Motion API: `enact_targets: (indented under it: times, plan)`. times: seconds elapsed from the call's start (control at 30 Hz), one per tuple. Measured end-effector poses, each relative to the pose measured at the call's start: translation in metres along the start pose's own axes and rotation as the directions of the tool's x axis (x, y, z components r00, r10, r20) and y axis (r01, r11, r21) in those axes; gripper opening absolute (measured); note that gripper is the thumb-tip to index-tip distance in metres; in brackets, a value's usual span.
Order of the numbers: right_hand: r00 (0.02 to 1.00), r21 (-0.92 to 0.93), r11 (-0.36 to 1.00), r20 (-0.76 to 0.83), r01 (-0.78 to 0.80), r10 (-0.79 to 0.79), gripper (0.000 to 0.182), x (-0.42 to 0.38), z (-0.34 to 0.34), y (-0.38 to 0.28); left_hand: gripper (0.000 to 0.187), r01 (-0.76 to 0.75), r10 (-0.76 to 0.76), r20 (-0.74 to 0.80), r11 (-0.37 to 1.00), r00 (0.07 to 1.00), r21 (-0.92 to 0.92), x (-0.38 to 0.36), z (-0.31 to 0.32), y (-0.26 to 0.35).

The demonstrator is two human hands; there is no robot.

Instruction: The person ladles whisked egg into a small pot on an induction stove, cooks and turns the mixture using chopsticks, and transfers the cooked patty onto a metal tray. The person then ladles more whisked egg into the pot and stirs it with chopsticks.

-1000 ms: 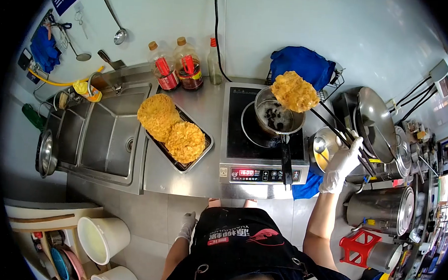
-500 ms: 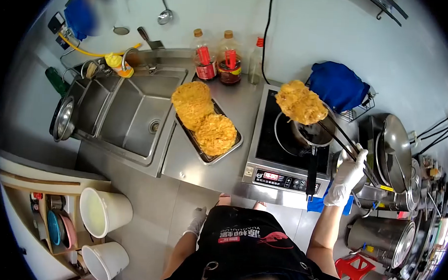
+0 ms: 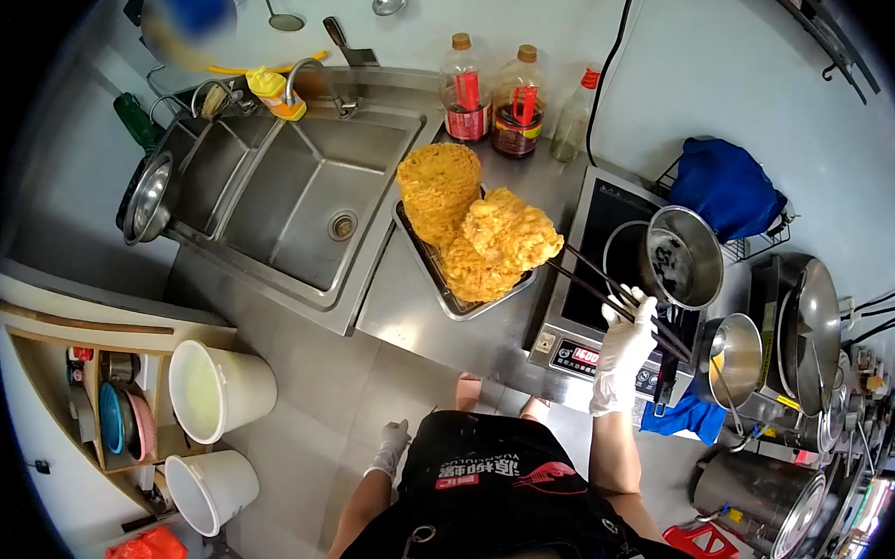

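Observation:
My right hand, in a white glove, is closed around long dark chopsticks. Their far tips are at a puffy golden fried cake, which is over the tray and overlaps another fried cake. A third fried cake lies at the tray's back end. Underneath is a metal tray on the steel counter. Down by the apron hangs my left hand, gloved, its fingers loosely extended and holding nothing. Behind my right hand, a small pot with dark contents stands on the induction cooker.
Left of the tray is a steel sink. Two brown-capped sauce bottles and a red-capped bottle stand by the wall. A steel bowl and a wok are at the right. White buckets stand on the floor.
My right hand has moved left with the chopsticks, carrying the fried cake from above the pot to above the tray. The head view has shifted. My left hand stays low.

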State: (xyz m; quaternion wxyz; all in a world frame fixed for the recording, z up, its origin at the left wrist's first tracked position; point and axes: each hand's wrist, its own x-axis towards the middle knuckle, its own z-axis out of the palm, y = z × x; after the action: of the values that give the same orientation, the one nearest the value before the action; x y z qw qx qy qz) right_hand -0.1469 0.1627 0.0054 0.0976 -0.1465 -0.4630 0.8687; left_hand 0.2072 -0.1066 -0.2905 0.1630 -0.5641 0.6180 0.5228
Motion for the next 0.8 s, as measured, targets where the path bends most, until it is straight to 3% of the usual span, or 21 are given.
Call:
enact_targets:
  times: [0.47,0.57,0.8]
  plan:
    - [0.986,-0.067,0.989,-0.113,-0.133,0.125,0.04,-0.028,0.001,0.048,0.042,-0.074,0.07,0.056,0.995,0.996,0.063,0.031,-0.036,0.038]
    - [0.982,0.054,0.983,-0.071,-0.173,0.177,0.04,-0.031,-0.003,0.058,0.042,-0.085,0.083,0.049,0.995,0.995,0.047,0.034,-0.042,0.046]
    - [0.958,0.14,0.96,-0.119,-0.244,0.261,0.036,-0.035,-0.01,0.065,0.042,-0.07,0.065,0.058,0.993,0.996,0.096,0.038,-0.049,0.043]
